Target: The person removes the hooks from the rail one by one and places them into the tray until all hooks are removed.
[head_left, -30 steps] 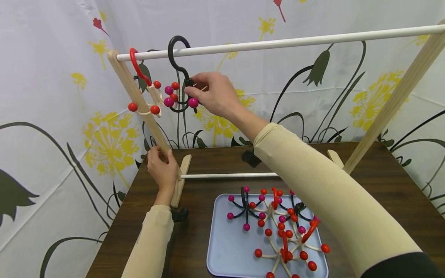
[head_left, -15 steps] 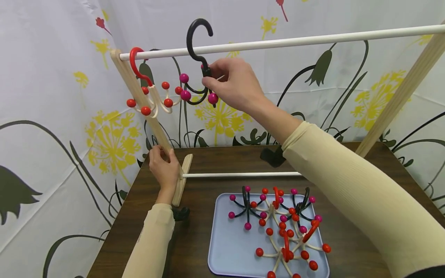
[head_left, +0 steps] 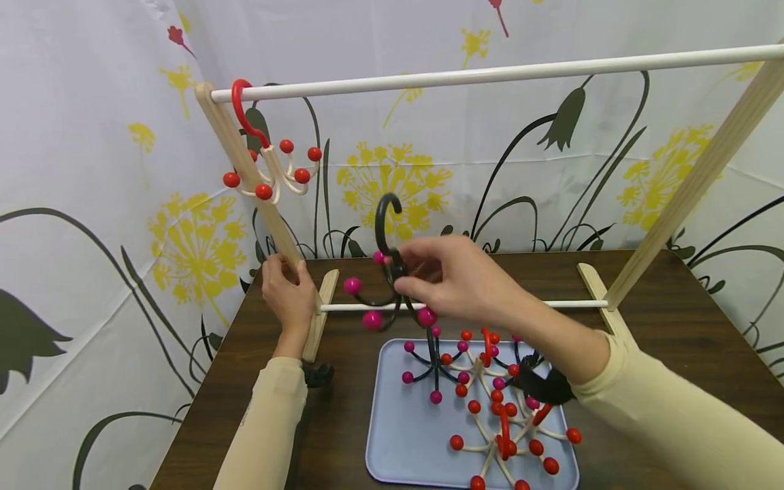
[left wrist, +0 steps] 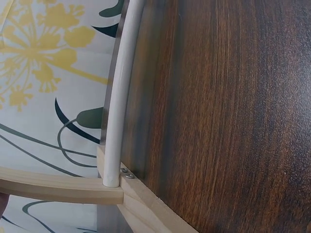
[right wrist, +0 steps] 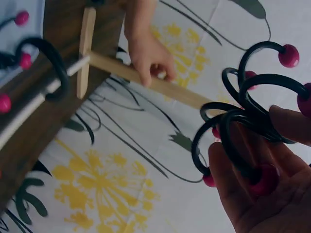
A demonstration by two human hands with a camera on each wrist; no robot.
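Note:
My right hand [head_left: 471, 282] pinches a black hook hanger [head_left: 380, 228] by its neck, below the top rod and between the rack and the tray. Its hook points up, and curved arms with magenta balls spread beneath. In the right wrist view those black arms [right wrist: 277, 81] fan out over the fingers. My left hand [head_left: 286, 296] grips the rack's left wooden post [head_left: 275, 228] near its foot. From the white top rod [head_left: 490, 76], close to that post, hangs a hanger with a red hook [head_left: 238, 102], cream arms and red balls.
On the dark wood table [head_left: 343, 435], a pale blue tray [head_left: 398, 452] holds several more hangers, some black with magenta balls, others cream with red hooks [head_left: 504, 432]. A lower white rod [head_left: 361, 308] joins the rack's feet. A flowered curtain [head_left: 92, 102] stands behind.
The black hanger came off the top rod, moving right and then down, still in my right hand. The red-hooked hanger turned a little on the rod. My left hand stayed on the post.

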